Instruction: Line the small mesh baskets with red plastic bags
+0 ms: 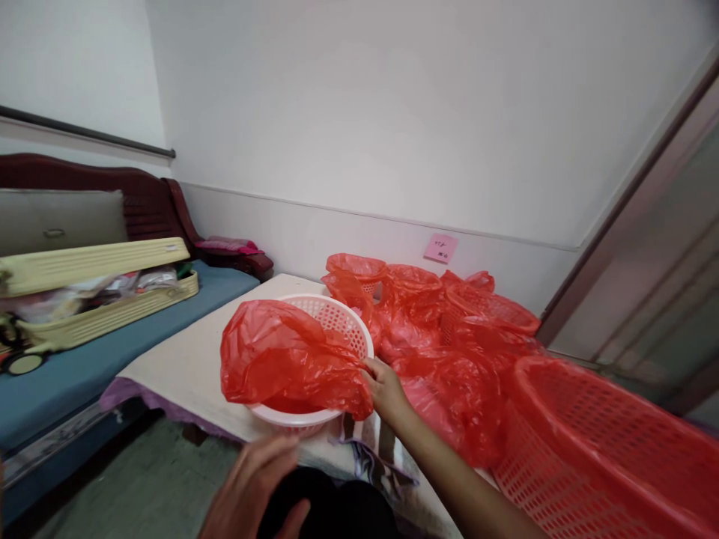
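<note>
A red plastic bag (pixel 281 359) is spread loosely over and partly inside a round white basket (pixel 359 337) with a perforated wall. My right hand (pixel 385 389) pinches the bag's gathered right side at the basket's rim. Lower down, my left hand (pixel 252 483) is raised in front of the basket, apart from both bag and basket. Its fingers are stretched out, the thumb is spread away, and nothing is in it; motion blurs it slightly. The bag hides much of the basket's inside.
Several baskets covered with red bags (pixel 416 299) stand along the wall to the right. A large red basket (pixel 607 442) fills the near right. On the left, a partly opened yellow suitcase (pixel 106 314) lies on a blue bed (pixel 225 284). A pink note (pixel 440 248) is on the wall.
</note>
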Demonstrator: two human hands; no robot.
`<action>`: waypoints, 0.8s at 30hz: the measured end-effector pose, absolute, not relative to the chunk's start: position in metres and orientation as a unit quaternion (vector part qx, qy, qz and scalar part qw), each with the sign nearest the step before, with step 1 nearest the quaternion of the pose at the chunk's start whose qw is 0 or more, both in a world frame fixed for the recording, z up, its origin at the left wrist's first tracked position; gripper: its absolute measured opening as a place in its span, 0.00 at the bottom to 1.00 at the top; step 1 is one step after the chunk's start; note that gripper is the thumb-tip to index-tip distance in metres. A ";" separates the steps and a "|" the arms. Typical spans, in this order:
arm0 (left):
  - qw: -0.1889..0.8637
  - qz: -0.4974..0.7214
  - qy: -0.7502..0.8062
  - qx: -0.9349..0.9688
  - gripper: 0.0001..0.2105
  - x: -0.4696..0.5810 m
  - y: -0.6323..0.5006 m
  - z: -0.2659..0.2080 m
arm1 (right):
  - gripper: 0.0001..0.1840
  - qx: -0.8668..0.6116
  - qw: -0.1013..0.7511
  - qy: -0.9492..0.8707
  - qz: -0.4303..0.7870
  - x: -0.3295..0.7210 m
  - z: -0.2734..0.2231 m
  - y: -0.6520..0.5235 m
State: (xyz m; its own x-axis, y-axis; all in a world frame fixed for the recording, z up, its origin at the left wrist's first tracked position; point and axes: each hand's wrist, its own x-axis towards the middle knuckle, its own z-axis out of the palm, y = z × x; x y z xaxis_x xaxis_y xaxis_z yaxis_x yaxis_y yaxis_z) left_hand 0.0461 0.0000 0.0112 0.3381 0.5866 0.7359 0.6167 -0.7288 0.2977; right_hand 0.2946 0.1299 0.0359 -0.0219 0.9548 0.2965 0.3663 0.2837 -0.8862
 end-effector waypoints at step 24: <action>0.214 -0.240 -0.304 -0.897 0.09 0.051 0.051 0.018 | 0.26 -0.591 0.520 -0.582 0.204 0.328 0.040 0.122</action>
